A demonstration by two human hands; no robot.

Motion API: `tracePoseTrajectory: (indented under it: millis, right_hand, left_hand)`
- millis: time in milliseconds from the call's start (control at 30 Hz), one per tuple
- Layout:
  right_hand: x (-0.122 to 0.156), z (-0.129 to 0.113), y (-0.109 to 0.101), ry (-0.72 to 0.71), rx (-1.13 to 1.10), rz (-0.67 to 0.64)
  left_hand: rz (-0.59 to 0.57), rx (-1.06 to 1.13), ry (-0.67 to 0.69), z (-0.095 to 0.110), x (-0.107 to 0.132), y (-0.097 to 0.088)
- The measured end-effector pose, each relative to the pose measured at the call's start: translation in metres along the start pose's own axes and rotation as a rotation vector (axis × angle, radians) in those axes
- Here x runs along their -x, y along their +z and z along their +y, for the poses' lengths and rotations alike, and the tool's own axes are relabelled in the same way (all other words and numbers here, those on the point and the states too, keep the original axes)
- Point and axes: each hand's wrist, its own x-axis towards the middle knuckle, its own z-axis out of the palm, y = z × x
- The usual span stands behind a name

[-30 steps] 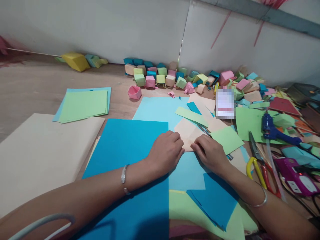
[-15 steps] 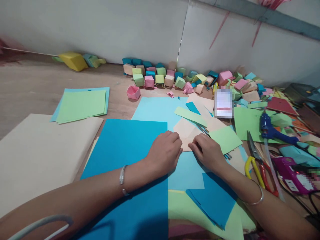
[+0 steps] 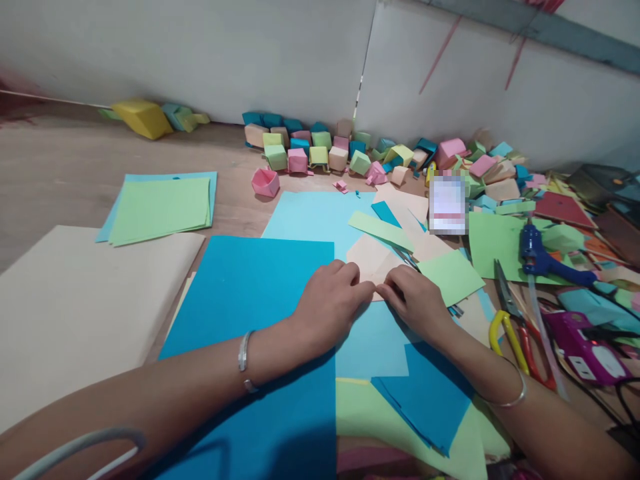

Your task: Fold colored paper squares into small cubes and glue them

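Observation:
A piece of peach paper [image 3: 369,261] lies between my two hands, its near edge under my fingers. My left hand [image 3: 331,301] is closed with curled fingers on the paper's left side, the thumb stretched toward the right. My right hand [image 3: 419,300] pinches the near edge on the right. The two thumb tips almost meet there. Beneath the paper is a light blue sheet [image 3: 370,353]. A large dark blue sheet [image 3: 260,287] lies under my left forearm. Part of the peach paper is hidden by my fingers.
Scissors [image 3: 520,327], a blue glue gun [image 3: 537,257] and a purple power strip [image 3: 585,350] with cords lie at the right. Several small paper boxes [image 3: 320,157] line the wall. Green sheets [image 3: 163,210] and a large beige sheet [image 3: 85,300] are at the left.
My left thumb has moved right along the near edge of the peach paper, closer to my right thumb. My right hand has hardly moved.

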Motion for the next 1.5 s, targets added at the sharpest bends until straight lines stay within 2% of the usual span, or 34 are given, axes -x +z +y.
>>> tracePoseTrajectory:
  millis: [200,400,633,767,933,1100,1367,1500]
  right_hand:
    - [0.001,0.000,0.001,0.074,-0.083,0.017]
    - [-0.001,0.005,-0.010,0.094,-0.168,-0.058]
    - [-0.002,0.022,-0.028,-0.031,-0.244,-0.223]
    - [0.002,0.025,-0.030,-0.126,-0.267,-0.238]
    - [0.008,0.010,-0.027,-0.326,-0.038,-0.115]
    - [0.010,0.004,-0.028,-0.456,0.112,-0.099]
    - [0.016,0.027,-0.046,-0.369,0.223,-0.205]
    - [0.018,0.025,-0.051,-0.347,0.249,-0.221]
  left_hand:
    - [-0.058,-0.036,0.018,0.001,-0.001,-0.004]
    - [-0.051,-0.028,0.032,0.002,-0.002,-0.008]
    - [-0.061,-0.027,0.053,-0.001,-0.003,-0.008]
    - [-0.052,-0.013,0.068,-0.003,-0.003,-0.007]
    - [-0.055,-0.017,0.064,-0.004,-0.003,-0.007]
    - [-0.050,-0.017,0.073,-0.004,-0.005,-0.006]
    - [-0.058,-0.060,0.086,-0.004,-0.003,-0.006]
    - [-0.048,-0.071,0.076,-0.004,-0.004,-0.005]
